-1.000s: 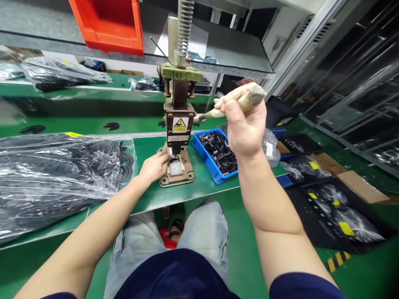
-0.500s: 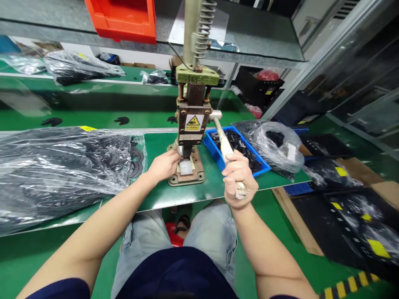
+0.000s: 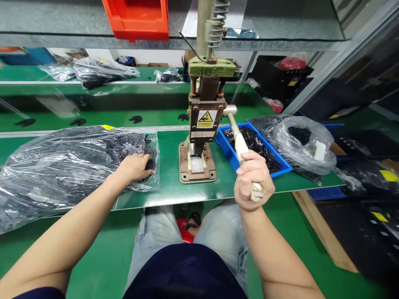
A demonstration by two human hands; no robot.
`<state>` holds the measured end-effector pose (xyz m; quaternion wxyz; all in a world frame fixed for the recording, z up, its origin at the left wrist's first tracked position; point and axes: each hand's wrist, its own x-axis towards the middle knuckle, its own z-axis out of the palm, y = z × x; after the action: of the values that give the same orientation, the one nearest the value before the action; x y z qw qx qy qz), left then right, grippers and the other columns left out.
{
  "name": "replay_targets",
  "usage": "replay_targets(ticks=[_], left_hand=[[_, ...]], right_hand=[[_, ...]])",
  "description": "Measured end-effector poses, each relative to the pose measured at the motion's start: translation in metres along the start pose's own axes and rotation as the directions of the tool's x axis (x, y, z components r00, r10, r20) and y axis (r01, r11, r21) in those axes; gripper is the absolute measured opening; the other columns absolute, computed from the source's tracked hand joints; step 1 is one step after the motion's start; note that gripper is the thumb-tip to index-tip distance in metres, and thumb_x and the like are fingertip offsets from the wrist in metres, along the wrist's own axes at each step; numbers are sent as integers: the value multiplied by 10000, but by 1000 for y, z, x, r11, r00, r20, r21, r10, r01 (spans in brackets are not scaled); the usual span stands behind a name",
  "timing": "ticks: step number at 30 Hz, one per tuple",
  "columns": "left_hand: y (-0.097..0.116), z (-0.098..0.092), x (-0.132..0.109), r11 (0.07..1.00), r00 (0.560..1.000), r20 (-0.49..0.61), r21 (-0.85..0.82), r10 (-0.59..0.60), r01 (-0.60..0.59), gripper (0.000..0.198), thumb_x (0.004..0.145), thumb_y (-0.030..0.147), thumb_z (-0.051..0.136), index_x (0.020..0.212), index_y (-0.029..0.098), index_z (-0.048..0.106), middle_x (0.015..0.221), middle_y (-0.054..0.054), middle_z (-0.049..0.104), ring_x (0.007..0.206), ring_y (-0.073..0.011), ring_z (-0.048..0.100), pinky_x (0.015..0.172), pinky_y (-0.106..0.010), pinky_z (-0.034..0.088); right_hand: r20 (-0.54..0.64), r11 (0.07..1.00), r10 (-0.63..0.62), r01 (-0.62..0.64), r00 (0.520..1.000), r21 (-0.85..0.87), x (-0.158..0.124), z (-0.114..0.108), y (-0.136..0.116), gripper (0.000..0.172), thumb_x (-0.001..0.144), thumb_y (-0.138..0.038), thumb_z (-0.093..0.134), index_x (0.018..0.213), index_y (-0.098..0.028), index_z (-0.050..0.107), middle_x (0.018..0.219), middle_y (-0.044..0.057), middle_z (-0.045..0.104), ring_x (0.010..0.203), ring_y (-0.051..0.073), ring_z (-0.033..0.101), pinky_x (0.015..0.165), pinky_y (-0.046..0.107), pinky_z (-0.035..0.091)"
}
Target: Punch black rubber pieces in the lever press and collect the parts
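Note:
My right hand (image 3: 254,180) is wrapped round the taped lever (image 3: 239,141) of a hand press (image 3: 205,118) that stands on the green table. My left hand (image 3: 135,167) rests at the mouth of a clear plastic bag (image 3: 68,162) full of flat black parts. Its fingers are apart, touching the black parts (image 3: 150,153); whether one is pinched cannot be seen. Under the press's ram, a pale block (image 3: 197,164) sits on the base plate (image 3: 198,177).
Right of the press is a blue tray (image 3: 224,147) of small black parts, then another plastic bag (image 3: 305,143). Several black pieces (image 3: 135,119) lie on the green surface behind. An orange bin (image 3: 137,20) sits on the shelf above. Cardboard (image 3: 326,232) is at the right.
My left hand has moved left from the press base to the bag of black parts. My right hand still holds the lever. The view has shifted a little to the left.

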<state>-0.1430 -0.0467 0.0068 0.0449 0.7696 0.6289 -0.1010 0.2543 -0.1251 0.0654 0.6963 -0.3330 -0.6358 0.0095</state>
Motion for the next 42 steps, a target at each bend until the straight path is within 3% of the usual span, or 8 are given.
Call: replay_targets(ticks=[8,12,15,18,23,27,34,42], left_hand=[[17,13,6,964,997,22,-255,-68,71,532,867,425,729,1315,226,520,1149,-110,787,1080,-319,754,860,-374,523],[32,14,1,955,1000,-15,-297,-9,5,196,955,410,623,1034,258,529,958,-51,753,887,-252,742,755,-339,484],[43,12,-1,928,992,-126,-364,33,-77,255,969,423,590,828,268,444,829,-31,690,814,-239,704,737,-340,472],[56,6,4,777,992,-121,-628,-30,-53,357,927,478,643,772,271,397,787,-22,689,815,-246,721,710,-334,496],[83,0,16,315,999,-23,-948,48,-37,527,722,539,869,716,251,428,769,-7,698,697,-189,690,610,-279,489],[103,-2,26,298,999,-35,-954,32,-43,457,696,548,926,785,202,642,687,20,653,596,-130,576,549,-242,411],[132,-11,50,-20,993,6,-1000,-117,3,602,600,464,1019,934,172,611,692,39,677,520,-96,599,530,-232,493],[146,-19,59,-3,995,103,-995,-11,103,473,774,464,945,838,181,571,595,12,682,497,-109,649,524,-208,534]], right_hand=[[20,998,-18,16,1000,64,0,-1,2,206,944,-395,635,769,-294,593,751,17,636,1005,293,732,1027,620,589],[-23,990,-22,25,1000,136,-1,2,3,195,947,-358,652,773,-282,607,767,16,644,998,284,724,1035,609,574],[-11,990,-32,34,999,134,-1,2,4,190,950,-344,654,777,-280,607,778,10,647,1014,279,723,1033,604,581],[9,989,-60,58,998,134,-2,0,6,178,946,-319,651,780,-271,608,791,6,654,1035,276,723,1040,606,579],[29,990,-52,48,998,132,-2,-3,7,166,949,-315,655,795,-273,608,807,4,663,1054,274,723,1048,610,573],[44,989,-69,62,997,137,-2,-5,7,154,941,-301,667,800,-271,613,812,0,672,1069,269,721,1063,593,558],[29,988,-72,68,997,139,-3,-3,8,178,953,-333,656,795,-268,602,798,-1,668,1076,267,722,1070,584,549],[36,980,-86,78,996,184,-2,-4,9,118,923,-269,668,820,-258,612,812,9,680,1083,275,718,1060,580,546]])
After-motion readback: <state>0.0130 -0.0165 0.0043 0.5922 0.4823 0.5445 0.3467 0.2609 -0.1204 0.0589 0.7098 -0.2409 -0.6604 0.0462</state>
